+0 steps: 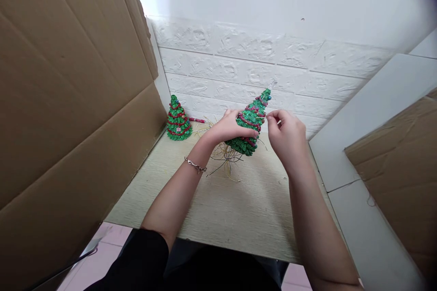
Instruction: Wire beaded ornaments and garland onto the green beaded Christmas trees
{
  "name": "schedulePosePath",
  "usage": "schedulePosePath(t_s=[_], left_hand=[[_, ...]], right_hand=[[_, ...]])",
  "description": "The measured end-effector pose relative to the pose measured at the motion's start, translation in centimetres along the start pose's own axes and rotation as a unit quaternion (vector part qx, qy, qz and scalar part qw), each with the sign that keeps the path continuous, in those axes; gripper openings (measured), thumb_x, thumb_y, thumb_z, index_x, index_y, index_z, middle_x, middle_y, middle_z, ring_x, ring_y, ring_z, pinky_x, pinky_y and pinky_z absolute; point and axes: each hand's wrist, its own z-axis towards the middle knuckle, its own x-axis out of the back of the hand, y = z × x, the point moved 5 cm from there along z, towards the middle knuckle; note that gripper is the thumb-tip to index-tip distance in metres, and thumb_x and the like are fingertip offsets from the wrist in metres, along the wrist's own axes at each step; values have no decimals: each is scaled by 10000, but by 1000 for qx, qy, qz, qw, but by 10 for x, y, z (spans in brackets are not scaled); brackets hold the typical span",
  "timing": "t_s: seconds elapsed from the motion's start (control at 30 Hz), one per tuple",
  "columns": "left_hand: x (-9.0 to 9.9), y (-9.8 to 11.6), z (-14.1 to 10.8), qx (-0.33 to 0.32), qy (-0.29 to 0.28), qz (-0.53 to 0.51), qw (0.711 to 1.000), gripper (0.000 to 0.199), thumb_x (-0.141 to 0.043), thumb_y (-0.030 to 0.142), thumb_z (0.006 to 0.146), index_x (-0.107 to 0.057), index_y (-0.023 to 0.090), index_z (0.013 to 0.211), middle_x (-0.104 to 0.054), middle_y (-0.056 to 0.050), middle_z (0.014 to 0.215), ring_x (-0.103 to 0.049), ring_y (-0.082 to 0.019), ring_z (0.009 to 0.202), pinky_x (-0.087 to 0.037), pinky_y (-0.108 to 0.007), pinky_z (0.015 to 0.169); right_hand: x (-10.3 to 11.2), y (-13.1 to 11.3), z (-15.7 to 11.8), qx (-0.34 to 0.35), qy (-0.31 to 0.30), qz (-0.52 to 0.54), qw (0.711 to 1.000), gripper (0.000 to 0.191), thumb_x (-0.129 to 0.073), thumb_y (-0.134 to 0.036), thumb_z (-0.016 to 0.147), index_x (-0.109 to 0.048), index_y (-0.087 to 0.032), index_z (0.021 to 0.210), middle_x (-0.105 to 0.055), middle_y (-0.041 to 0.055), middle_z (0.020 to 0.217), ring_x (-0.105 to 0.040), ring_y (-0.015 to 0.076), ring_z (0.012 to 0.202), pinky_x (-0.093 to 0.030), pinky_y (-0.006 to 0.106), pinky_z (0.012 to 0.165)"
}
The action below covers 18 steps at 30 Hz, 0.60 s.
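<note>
My left hand (232, 128) is wrapped round a small green Christmas tree (251, 116) with red garland, holding it tilted to the right above the table. At the tree's right side, my right hand (285, 132) pinches a thin, light-coloured strand (262, 117) that runs to the garland; whether it is wire or thread I cannot tell. Under the tree lies a tangle of thin gold and dark wires (228, 163). A second decorated Christmas tree (179, 120) stands upright on the table at the back left, apart from both hands.
A pink-red pen-like stick (197, 120) lies beside the standing tree. Tall cardboard (78, 100) walls the left of the pale wooden table (205, 209); white panels and more cardboard (396, 163) bound the right. A white brick-patterned wall (239, 63) closes the back.
</note>
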Motion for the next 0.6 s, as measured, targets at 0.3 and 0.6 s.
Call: schedulePosePath(t_s=[0.3, 0.6], left_hand=[[1, -6, 4, 13, 22, -22, 999, 849, -811, 524, 550, -537, 182, 1278, -432, -178, 1363, -469, -343, 1277, -434, -429, 1055], [8, -6, 2, 0, 24, -12, 1000, 869, -806, 553, 575, -524, 167, 1301, -452, -173, 1380, -479, -352, 1265, -429, -437, 1058]], right_hand=[[1, 4, -9, 15, -109, -38, 993, 303, -601, -233, 806, -602, -196, 1106, -667, 55, 882, -606, 220, 733, -420, 321, 641], [29, 2, -3, -5, -96, -14, 995, 112, -703, -269, 795, -742, -215, 885, -682, 25, 702, -605, 203, 653, -419, 318, 634]])
